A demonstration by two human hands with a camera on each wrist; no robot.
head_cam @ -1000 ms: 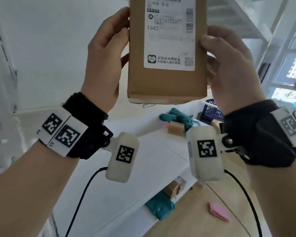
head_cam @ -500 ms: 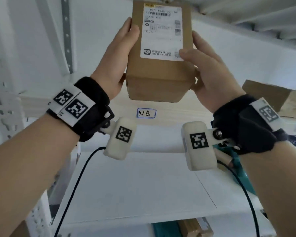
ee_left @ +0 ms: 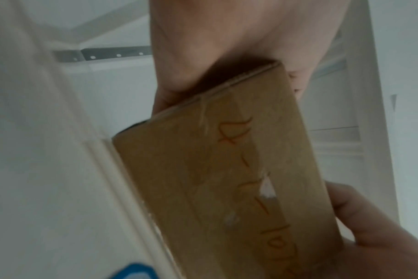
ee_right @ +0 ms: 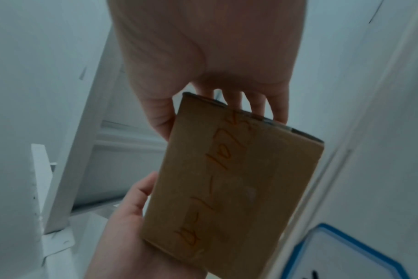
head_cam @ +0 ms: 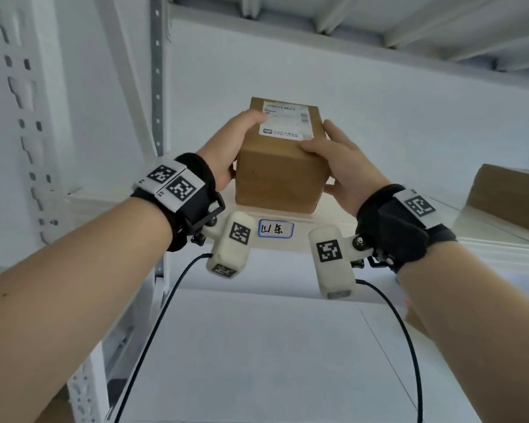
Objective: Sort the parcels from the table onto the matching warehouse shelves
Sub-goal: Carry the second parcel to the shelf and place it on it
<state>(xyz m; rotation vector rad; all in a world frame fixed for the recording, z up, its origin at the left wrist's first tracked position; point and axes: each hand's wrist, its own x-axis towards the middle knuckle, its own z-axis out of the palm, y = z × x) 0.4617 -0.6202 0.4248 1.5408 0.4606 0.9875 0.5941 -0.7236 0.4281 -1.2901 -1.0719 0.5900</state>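
- Left hand [head_cam: 226, 154] and right hand [head_cam: 342, 160] clasp the cardboard parcel [head_cam: 280, 175] at the shelf's [head_cam: 379, 239] front edge, above its handwritten tag [head_cam: 275, 228].
- Placing step; next, likely push it inward, then let go.

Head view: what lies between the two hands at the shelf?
In the head view, only the brown cardboard parcel lies between the left hand and the right hand. Both hold its sides above the shelf edge with the handwritten tag.
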